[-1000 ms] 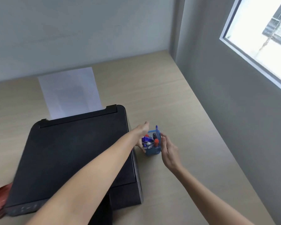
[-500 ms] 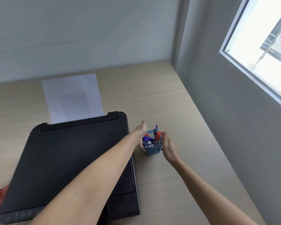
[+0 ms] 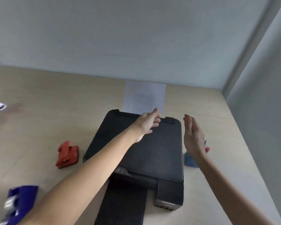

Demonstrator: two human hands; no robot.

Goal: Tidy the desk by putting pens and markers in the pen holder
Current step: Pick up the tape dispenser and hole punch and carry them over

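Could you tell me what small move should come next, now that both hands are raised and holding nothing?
Probably draw both hands back: the left hand and right hand are open and empty above the printer, the pen holder already holds pens, and no loose pen shows.

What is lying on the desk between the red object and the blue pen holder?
The black printer lies between the red object and the blue pen holder, as the head view shows. The left hand hangs over the printer.
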